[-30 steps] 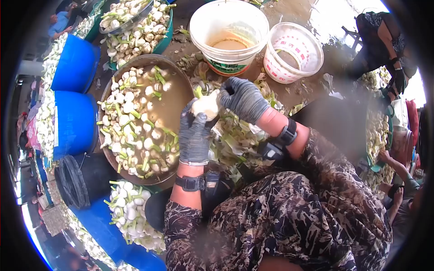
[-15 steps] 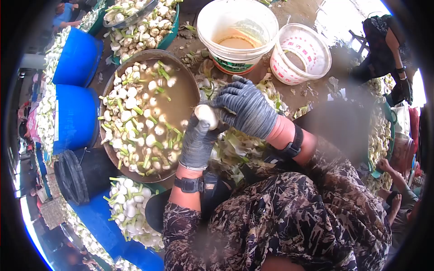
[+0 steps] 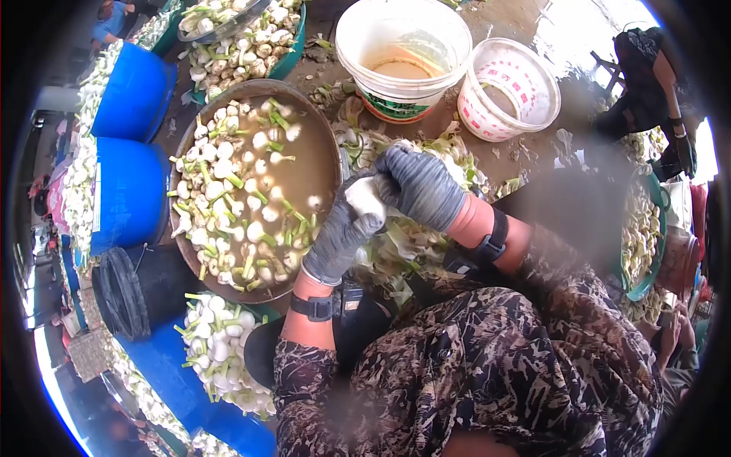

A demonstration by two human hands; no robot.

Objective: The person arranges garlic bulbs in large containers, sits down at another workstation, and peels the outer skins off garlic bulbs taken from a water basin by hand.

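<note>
My left hand [image 3: 341, 231], in a grey striped glove, is wrapped round a white garlic bulb [image 3: 365, 200]. My right hand [image 3: 425, 185], gloved alike, has its fingers closed against the bulb's right side; whether it pinches a bit of skin is hidden. To the left is a round basin [image 3: 180, 145] of murky water with many garlic bulbs [image 3: 223, 168] and green stems in it. Peeled skins and leaves [image 3: 403, 247] lie in a heap below my hands.
A large white bucket [image 3: 403, 83] and a smaller white one with red print [image 3: 509, 90] stand beyond my hands. Blue tubs [image 3: 129, 194], a black bucket [image 3: 122, 295] and piled garlic [image 3: 217, 346] are at the left. Other people [image 3: 651, 91] are at the right edge.
The bulb has turned in my left hand and its green stem no longer shows. My right hand first opened out a little, then closed in against the bulb. The view has shifted slightly.
</note>
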